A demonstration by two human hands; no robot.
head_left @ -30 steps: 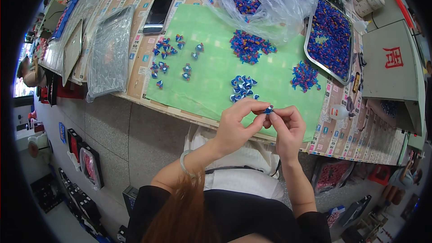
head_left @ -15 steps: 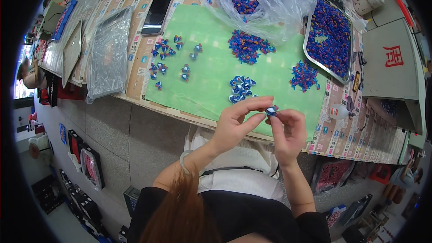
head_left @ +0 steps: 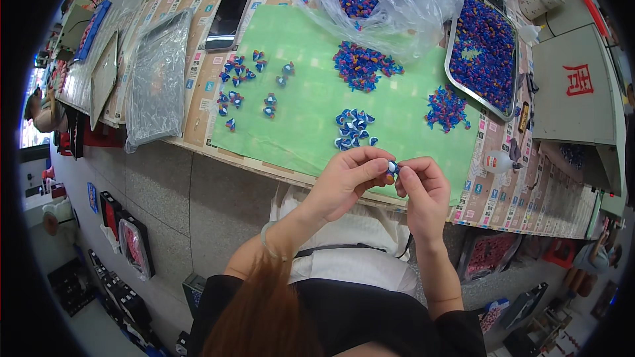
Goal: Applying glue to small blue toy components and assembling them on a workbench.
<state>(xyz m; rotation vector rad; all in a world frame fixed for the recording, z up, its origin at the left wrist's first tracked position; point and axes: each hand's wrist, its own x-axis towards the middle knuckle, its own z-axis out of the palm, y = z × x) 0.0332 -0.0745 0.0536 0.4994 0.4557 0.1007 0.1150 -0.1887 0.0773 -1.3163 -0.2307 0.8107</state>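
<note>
Both hands meet at the front edge of the green mat [head_left: 297, 139]. Between them is a small blue, white and orange plastic piece [head_left: 392, 168]. The fingertips of my left hand [head_left: 349, 182] pinch it from the left. My right hand [head_left: 426, 195] grips it from the right with thumb and fingers. Just beyond the hands lies a cluster of blue-and-white pieces [head_left: 353, 125]. Further off is a pile of small blue, red and orange parts [head_left: 364, 66], and a smaller pile of blue and red parts [head_left: 447, 109] sits to the right.
Joined small pieces [head_left: 237, 71] lie in groups at the mat's left. A clear plastic bag [head_left: 403, 6] of parts is at the back. To the right stand a metal tray [head_left: 451, 73] full of parts and a white bottle [head_left: 497, 161]. A phone [head_left: 228, 20] and a plastic-wrapped tray [head_left: 159, 79] are left.
The held piece has turned and come slightly nearer and left, with more orange showing. My left fingers have closed in around it. The view has shifted slightly.
</note>
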